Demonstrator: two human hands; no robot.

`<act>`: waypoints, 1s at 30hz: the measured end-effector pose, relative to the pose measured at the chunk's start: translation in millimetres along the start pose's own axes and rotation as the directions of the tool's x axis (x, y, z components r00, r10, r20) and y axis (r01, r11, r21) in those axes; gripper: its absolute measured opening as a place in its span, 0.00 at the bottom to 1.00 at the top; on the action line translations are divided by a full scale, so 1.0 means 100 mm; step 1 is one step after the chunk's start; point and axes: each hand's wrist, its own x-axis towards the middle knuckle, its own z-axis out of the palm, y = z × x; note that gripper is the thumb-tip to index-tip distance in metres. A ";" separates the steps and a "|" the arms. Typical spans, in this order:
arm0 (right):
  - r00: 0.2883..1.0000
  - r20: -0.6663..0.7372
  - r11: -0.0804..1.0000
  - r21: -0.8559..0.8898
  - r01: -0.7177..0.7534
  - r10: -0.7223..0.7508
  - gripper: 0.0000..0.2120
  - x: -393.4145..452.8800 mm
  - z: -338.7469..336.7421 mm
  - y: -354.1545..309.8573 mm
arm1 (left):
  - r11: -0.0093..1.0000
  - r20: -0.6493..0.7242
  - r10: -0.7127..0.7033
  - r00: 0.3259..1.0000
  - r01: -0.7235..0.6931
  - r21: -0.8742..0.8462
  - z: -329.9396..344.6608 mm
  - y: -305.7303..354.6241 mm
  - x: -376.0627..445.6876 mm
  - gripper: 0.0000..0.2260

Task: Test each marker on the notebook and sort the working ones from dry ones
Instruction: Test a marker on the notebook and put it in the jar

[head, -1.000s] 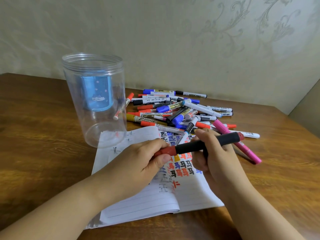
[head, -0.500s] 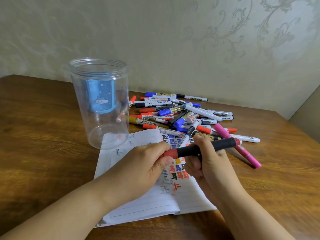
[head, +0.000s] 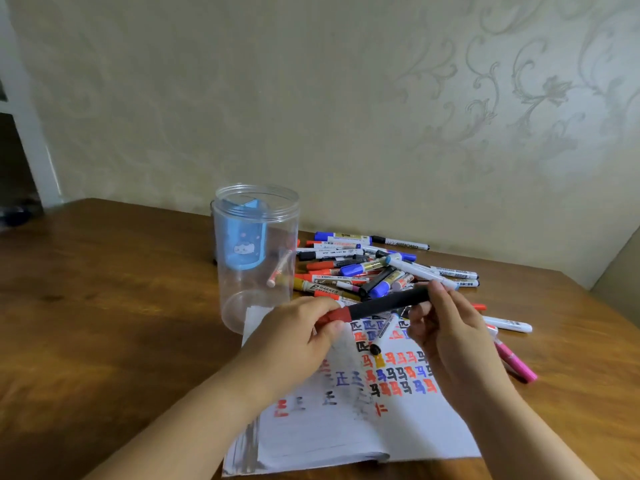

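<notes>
Head view: the left hand [head: 294, 337] and the right hand [head: 446, 337] hold one thick black marker with a red cap [head: 377, 305] between them, above the open white lined notebook [head: 346, 431]. The left fingers [head: 311, 306] are closed around the red cap end; the right fingers [head: 437, 289] pinch the far end of the black barrel, which slopes up from the left fingers toward the right ones. Under both sets of fingers the notebook page shows rows of red, blue, black and yellow test marks. A white marker with a black cap [head: 382, 332] lies on the page just below the held barrel, between the two hands. Beyond the fingers, a loose pile of mixed markers [head: 363, 268] lies on the brown wooden surface [head: 104, 306]. Left of the pile, behind the left fingers, stands a clear plastic jar with a blue label [head: 254, 251], open at the top, its base touching the notebook's far corner. A pink marker [head: 516, 362] lies on the surface just to the right of the right hand.
</notes>
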 end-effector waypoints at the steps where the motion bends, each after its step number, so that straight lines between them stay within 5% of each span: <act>1: 0.998 0.018 0.996 -0.061 0.063 -0.062 0.11 0.05 0.04 -0.05 | 1.000 -0.063 -0.008 0.998 0.009 0.020 -0.03 -0.02 0.01 0.14; 4: 0.950 0.041 0.941 -0.124 0.313 -0.311 0.11 0.24 0.24 -0.38 | 0.999 -0.339 -0.020 0.941 0.030 0.026 -0.11 -0.07 0.04 0.16; 7: 0.847 0.124 0.847 -0.071 0.527 -0.517 0.08 0.43 0.56 -0.76 | 0.997 -0.574 -0.078 0.815 0.056 -0.057 -0.16 -0.12 0.03 0.14; 11: 0.736 0.338 0.660 -0.327 0.676 -0.587 0.06 0.58 1.07 -0.81 | 0.984 -0.757 -0.152 0.636 0.171 -0.055 -0.21 -0.23 0.07 0.23; 14: 0.727 0.487 0.449 -0.575 0.684 -0.484 0.06 0.68 1.30 -0.65 | 0.956 -0.676 -0.283 0.680 0.253 -0.146 -0.22 -0.35 0.12 0.36; 20: 0.712 0.677 0.179 -0.690 0.702 -0.184 0.13 0.70 1.43 -0.40 | 0.934 -0.544 -0.356 0.760 0.285 -0.214 -0.15 -0.49 0.14 0.36; 26: 0.755 0.656 0.210 -0.736 0.644 -0.016 0.20 0.69 1.52 -0.45 | 0.936 -0.556 -0.349 0.754 0.309 -0.170 -0.15 -0.47 0.13 0.37; 30: 0.738 0.669 0.273 -0.695 0.665 -0.093 0.16 0.73 1.42 -0.40 | 0.935 -0.563 -0.353 0.747 0.306 -0.179 -0.16 -0.45 0.12 0.38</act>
